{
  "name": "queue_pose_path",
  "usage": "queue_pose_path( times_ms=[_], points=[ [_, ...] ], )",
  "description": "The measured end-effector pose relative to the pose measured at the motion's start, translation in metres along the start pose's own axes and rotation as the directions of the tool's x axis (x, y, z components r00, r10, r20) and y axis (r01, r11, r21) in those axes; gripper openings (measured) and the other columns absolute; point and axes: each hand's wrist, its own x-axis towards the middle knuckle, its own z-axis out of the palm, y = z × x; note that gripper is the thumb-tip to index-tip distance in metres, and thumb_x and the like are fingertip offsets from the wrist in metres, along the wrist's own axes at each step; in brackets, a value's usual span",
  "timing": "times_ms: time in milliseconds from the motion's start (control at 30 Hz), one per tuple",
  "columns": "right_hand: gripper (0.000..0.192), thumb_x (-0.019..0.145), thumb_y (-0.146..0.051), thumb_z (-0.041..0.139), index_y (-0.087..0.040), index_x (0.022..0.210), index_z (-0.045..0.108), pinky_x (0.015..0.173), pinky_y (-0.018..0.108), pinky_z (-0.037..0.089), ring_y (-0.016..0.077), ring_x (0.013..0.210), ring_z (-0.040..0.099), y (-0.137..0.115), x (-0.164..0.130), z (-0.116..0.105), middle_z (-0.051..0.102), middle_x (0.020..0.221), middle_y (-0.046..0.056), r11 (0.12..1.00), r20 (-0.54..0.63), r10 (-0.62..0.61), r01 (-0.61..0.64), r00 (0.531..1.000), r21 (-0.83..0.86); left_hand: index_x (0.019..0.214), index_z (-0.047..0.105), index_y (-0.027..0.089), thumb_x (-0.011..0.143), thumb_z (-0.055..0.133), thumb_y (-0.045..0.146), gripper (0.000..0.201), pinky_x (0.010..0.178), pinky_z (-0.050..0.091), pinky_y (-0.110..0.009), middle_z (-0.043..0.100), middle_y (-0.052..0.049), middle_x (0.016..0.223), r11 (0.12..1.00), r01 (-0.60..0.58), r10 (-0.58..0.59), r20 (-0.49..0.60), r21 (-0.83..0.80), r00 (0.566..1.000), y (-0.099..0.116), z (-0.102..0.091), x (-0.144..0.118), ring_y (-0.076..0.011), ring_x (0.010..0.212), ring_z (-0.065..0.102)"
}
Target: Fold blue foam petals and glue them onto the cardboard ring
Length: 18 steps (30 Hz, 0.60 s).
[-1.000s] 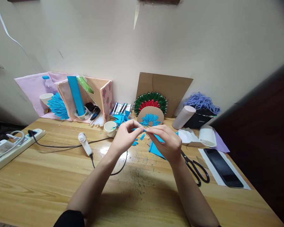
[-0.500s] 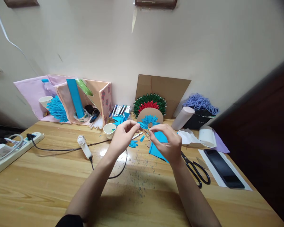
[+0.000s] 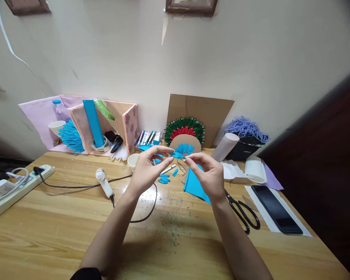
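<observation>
The left hand (image 3: 147, 171) has spread wider beside a blue strip (image 3: 178, 156) apparently pinched by the right hand (image 3: 210, 179).

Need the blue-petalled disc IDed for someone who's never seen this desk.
Find the big brown cardboard sheet against the wall. At its lower left is a green-and-red petal rosette; overlapping that in front is the cardboard disc. Unlike the rosette, it carries blue petals on bare tan card.

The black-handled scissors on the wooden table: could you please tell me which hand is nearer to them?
Right: the right hand is just left of the black-handled scissors; the left hand is farther to the left.
</observation>
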Motion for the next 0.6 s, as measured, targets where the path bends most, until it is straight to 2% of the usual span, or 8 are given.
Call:
queue_pose_path(
  times_ms=[133, 267, 333, 433, 600],
  points=[
    [0.012, 0.077, -0.029, 0.064, -0.017, 0.076, 0.064, 0.064, 0.027, 0.055, 0.0150, 0.067, 0.066, 0.001, 0.004, 0.000, 0.068, 0.071, 0.003, 0.978, 0.122, 0.143, -0.159, 0.982, 0.136, 0.083, 0.067, 0.018, 0.076, 0.063, 0.030, 0.014, 0.074, 0.048, -0.026, 0.068, -0.005, 0.084, 1.000, 0.015, -0.014, -0.022, 0.021, 1.000, -0.001, 0.000, 0.000, -0.0149, 0.079, 0.062],
    [0.016, 0.080, -0.032, 0.061, -0.016, 0.076, 0.063, 0.057, 0.024, 0.053, 0.0138, 0.063, 0.064, 0.003, 0.006, 0.000, 0.068, 0.068, 0.003, 0.971, 0.159, 0.178, -0.199, 0.971, 0.129, 0.080, 0.067, 0.017, 0.077, 0.061, 0.032, 0.016, 0.072, 0.047, -0.026, 0.068, -0.004, 0.081, 0.999, 0.018, -0.016, -0.055, 0.043, 0.998, -0.005, 0.001, 0.002, -0.0152, 0.077, 0.061],
    [0.017, 0.081, -0.033, 0.059, -0.016, 0.078, 0.064, 0.055, 0.024, 0.052, 0.0141, 0.065, 0.064, 0.005, 0.005, 0.000, 0.068, 0.071, 0.004, 0.983, 0.109, 0.148, -0.158, 0.983, 0.089, 0.078, 0.067, 0.018, 0.077, 0.061, 0.032, 0.015, 0.070, 0.046, -0.025, 0.067, -0.005, 0.083, 0.997, 0.010, -0.004, -0.085, 0.075, 0.996, -0.007, 0.000, 0.002, -0.0157, 0.079, 0.060],
    [0.013, 0.079, -0.030, 0.062, -0.018, 0.082, 0.065, 0.062, 0.027, 0.054, 0.0156, 0.074, 0.064, 0.005, 0.004, -0.001, 0.068, 0.080, 0.004, 0.999, 0.027, 0.042, -0.041, 0.999, -0.006, 0.076, 0.066, 0.018, 0.076, 0.062, 0.031, 0.014, 0.071, 0.044, -0.025, 0.066, -0.005, 0.087, 0.994, 0.011, 0.002, -0.121, 0.110, 0.993, -0.011, -0.001, 0.004, -0.0164, 0.084, 0.059],
    [0.008, 0.079, -0.023, 0.062, -0.020, 0.086, 0.065, 0.069, 0.031, 0.053, 0.0146, 0.074, 0.061, -0.001, 0.002, -0.002, 0.065, 0.084, 0.003, 0.979, 0.112, -0.127, 0.143, 0.985, -0.143, 0.081, 0.064, 0.015, 0.076, 0.061, 0.034, 0.019, 0.070, 0.047, -0.026, 0.067, -0.005, 0.080, 0.989, 0.147, -0.147, -0.026, -0.003, 0.989, -0.017, 0.000, 0.004, -0.0146, 0.075, 0.060]
  ],
)
